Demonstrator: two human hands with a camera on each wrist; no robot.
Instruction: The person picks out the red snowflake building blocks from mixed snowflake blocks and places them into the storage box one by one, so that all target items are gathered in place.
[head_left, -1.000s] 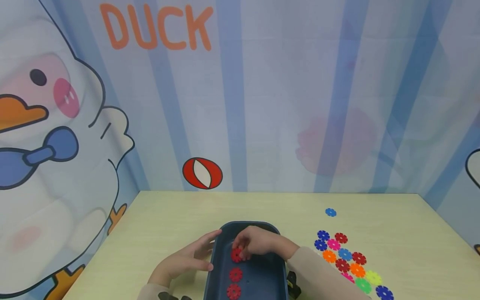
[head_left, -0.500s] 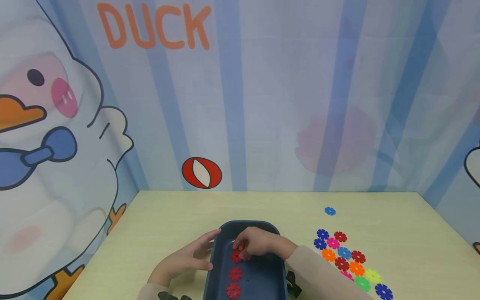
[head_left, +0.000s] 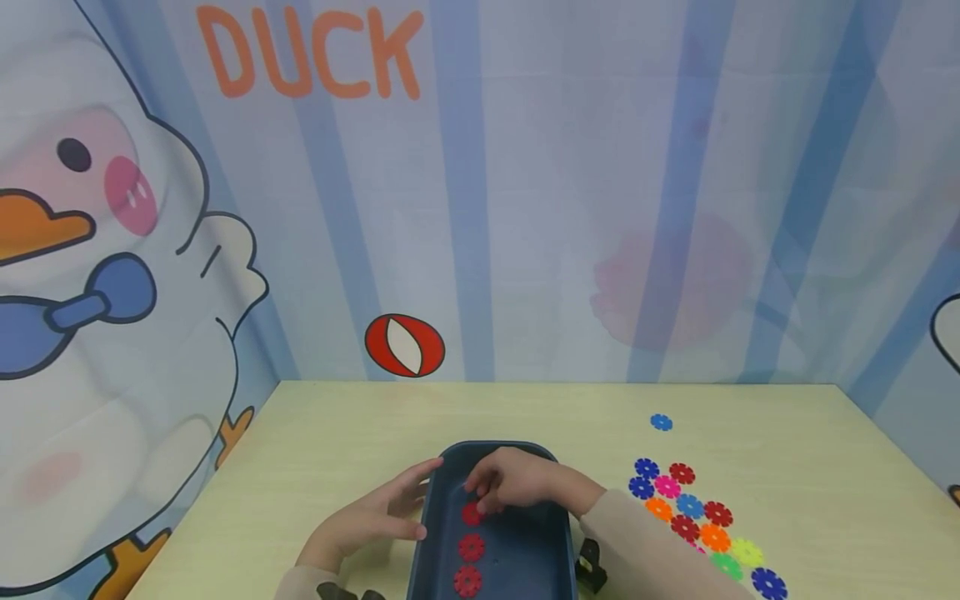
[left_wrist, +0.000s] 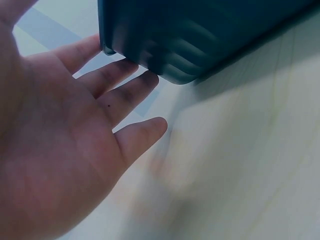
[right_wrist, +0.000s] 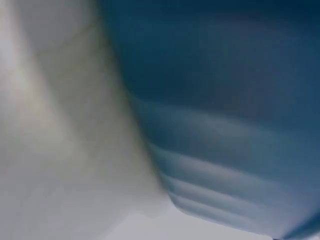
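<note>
You look to be setting the farthest red disc (head_left: 472,513) in line inside the blue tray (head_left: 525,550), at the far end of a row along the tray's left side. Your right hand (head_left: 517,479) is bent over it from the tray's right, thumb at the disc; whether you pinch it or only touch it, I cannot tell, and the right wrist view shows no fingers. Your left hand (head_left: 375,517) is spread, fingers straight, some tips touching the tray's left outer wall, probably to steady it. The next move likely calls for lifting your right fingers straight up, so the disc isn't dragged askew.

The middle disc (head_left: 472,547) and nearest disc (head_left: 468,582) lie flat in the tray, red, round and notch-edged. More discs (head_left: 685,528) in mixed colours lie right of the tray.
</note>
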